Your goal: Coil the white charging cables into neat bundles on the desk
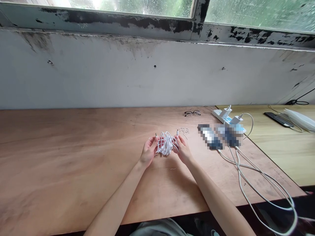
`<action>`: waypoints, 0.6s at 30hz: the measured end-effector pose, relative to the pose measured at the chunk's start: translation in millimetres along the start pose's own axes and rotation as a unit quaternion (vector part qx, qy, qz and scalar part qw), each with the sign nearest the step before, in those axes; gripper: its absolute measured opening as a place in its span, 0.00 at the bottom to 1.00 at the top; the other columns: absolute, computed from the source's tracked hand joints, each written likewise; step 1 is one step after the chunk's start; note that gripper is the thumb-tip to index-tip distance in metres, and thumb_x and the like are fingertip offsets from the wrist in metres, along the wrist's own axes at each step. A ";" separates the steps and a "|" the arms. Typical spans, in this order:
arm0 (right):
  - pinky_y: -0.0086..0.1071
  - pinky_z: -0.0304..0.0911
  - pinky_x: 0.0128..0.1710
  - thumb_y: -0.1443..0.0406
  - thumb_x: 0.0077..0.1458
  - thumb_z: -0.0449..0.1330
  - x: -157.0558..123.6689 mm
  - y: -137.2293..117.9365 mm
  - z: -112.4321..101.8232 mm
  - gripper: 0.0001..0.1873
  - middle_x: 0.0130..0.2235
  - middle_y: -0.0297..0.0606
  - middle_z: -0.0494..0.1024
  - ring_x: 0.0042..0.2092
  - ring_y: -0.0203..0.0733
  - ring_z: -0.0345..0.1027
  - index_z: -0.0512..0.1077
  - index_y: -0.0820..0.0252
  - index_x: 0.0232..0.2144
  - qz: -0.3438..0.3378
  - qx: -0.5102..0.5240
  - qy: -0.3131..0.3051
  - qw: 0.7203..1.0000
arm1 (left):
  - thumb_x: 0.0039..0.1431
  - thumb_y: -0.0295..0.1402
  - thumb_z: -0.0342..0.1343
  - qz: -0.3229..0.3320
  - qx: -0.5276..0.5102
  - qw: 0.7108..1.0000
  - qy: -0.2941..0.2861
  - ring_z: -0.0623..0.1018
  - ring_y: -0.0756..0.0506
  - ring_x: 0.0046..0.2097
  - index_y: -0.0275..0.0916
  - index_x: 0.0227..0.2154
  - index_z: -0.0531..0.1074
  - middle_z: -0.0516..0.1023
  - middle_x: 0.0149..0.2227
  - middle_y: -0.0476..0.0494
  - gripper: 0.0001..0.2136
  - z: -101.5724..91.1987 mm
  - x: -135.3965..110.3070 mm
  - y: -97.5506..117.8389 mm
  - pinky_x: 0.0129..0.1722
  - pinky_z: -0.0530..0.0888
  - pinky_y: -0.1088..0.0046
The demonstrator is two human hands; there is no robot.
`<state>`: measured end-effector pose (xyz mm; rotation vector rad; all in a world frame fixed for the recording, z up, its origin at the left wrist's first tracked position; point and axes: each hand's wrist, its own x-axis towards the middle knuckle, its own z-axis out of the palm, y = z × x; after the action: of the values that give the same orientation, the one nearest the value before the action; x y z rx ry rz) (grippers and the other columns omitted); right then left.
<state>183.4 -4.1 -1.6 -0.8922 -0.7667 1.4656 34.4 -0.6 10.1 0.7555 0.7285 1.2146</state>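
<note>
A tangled bundle of white cable [165, 144] is held between both hands over the middle of the brown wooden table [61, 157]. My left hand [148, 151] grips the bundle's left side, with one cable plug sticking up above its fingers. My right hand [181, 148] grips the right side, and the other plug end pokes up by its fingertips. Both hands have their fingers curled round the loops.
A pair of glasses [192, 113] lies further back. To the right sit two blurred devices [220, 136] with white charging cables [256, 183] trailing off the table edge, a white power strip [225, 117] with chargers, and a lighter table [283, 144] with a dark phone [278, 119].
</note>
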 end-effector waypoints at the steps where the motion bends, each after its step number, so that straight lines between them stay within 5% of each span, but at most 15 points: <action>1: 0.22 0.37 0.13 0.50 0.44 0.62 0.0 -0.1 0.1 0.21 0.20 0.24 0.61 0.16 0.24 0.44 0.59 0.57 0.25 0.004 0.000 -0.002 1.000 | 0.43 0.41 0.65 -0.002 0.007 1.000 0.003 0.76 0.51 0.33 0.35 0.31 0.73 0.77 0.32 0.46 0.16 0.2 -0.2 0.3 0.35 0.72 0.76; 10: 0.23 0.37 0.15 0.49 0.41 0.64 -4.9 -5.6 0.3 0.24 0.24 0.23 0.64 0.15 0.22 0.43 0.61 0.55 0.34 0.037 0.023 -0.103 0.994 | 0.41 0.39 0.66 -0.003 0.018 1.000 0.004 0.72 0.55 0.26 0.35 0.31 0.74 0.75 0.25 0.51 0.15 1.5 -1.0 -2.7 0.27 0.70 0.81; 13: 0.23 0.35 0.15 0.54 0.44 0.64 -4.3 -3.7 1.3 0.21 0.18 0.20 0.55 0.15 0.23 0.40 0.63 0.56 0.37 0.025 -0.032 -0.082 0.996 | 0.44 0.37 0.65 -0.015 -0.002 1.000 -0.025 0.71 0.55 0.25 0.35 0.31 0.75 0.74 0.25 0.50 0.13 0.7 -2.1 -1.3 0.26 0.69 0.81; 18: 0.23 0.35 0.14 0.53 0.45 0.63 2.6 -3.2 -3.6 0.19 0.16 0.19 0.49 0.15 0.24 0.38 0.60 0.57 0.28 -0.053 -0.035 0.018 0.998 | 0.44 0.38 0.65 0.004 -0.050 0.998 -0.030 0.70 0.57 0.24 0.34 0.31 0.76 0.76 0.27 0.48 0.14 -0.6 -2.4 9.8 0.25 0.68 0.82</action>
<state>188.0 -1.4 -0.8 -0.9148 -0.8316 1.3328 28.2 -1.1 18.0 0.7097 0.6114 1.2215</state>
